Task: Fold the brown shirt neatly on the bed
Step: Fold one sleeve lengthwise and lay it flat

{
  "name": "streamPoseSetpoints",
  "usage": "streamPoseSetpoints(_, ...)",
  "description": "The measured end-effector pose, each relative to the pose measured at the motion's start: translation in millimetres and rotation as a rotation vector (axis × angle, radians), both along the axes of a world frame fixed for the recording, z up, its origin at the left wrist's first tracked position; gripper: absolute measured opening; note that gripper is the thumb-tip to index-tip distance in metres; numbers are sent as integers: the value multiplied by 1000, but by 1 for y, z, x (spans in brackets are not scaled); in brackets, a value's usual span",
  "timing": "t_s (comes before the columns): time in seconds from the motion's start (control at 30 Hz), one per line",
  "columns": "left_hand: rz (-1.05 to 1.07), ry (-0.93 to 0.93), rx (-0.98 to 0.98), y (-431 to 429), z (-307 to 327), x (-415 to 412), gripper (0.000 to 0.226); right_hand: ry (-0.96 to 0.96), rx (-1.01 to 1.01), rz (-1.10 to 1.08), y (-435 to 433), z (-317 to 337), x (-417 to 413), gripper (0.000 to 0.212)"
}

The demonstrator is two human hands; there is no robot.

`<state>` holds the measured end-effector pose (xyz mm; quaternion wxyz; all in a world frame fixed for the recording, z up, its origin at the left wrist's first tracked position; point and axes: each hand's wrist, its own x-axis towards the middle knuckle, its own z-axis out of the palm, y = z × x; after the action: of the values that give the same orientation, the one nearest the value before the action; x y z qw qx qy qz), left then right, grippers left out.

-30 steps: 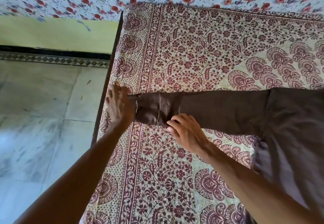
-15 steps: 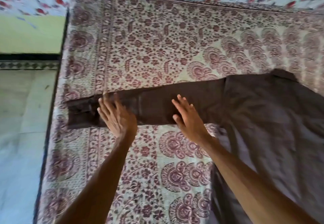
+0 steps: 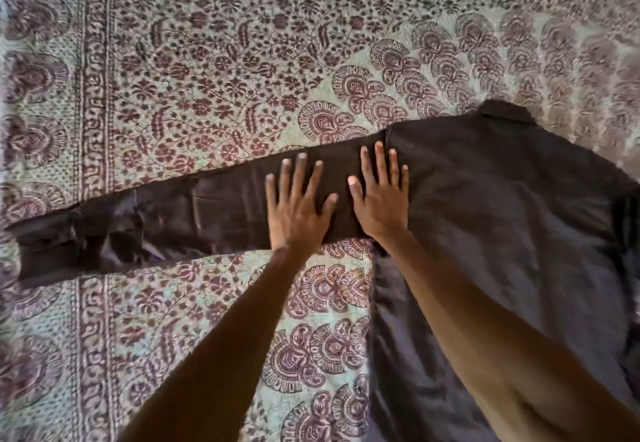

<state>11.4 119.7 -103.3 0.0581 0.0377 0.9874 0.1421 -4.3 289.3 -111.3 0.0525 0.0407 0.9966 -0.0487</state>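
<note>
The brown shirt (image 3: 502, 206) lies spread flat on the bed, its body at the right and one long sleeve stretched out to the left edge of the view. The sleeve's cuff end at the far left is creased. My left hand (image 3: 298, 209) rests palm down on the sleeve with fingers apart. My right hand (image 3: 381, 195) lies flat beside it, close to where the sleeve joins the shoulder, fingers spread. Neither hand grips the cloth. The collar shows at the shirt's far edge.
The bed carries a cream bedspread (image 3: 214, 60) printed with maroon flowers and paisley, with a patterned border running down its left side. My forearms cross the near part of the bedspread and the shirt's body.
Both hands have slid rightward along the sleeve from the cuff toward the shoulder, and the sleeve now lies stretched out. The view has swung right, so the floor is out of sight.
</note>
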Motion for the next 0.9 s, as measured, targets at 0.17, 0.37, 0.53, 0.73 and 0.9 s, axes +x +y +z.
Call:
streamPoseSetpoints(0.17,435,21,-106,-135,-5,9,65,-1,48,-33,-6,3,-1,60)
streamPoseSetpoints(0.37,438,22,-74,-170,9,11,57,-31,-73,35,-100,19,4,60)
streamPoseSetpoints(0.53,331,-11,-97,-185,-1,44,64,-45,-84,135,-178,9,25,65)
streamPoseSetpoints(0.73,280,3,-134,-278,8,55,61,-123,-75,155,-173,14,19,67)
streamPoseSetpoints(0.9,552,-50,64,-225,36,42,57,-222,-283,161,-158,38,7,65)
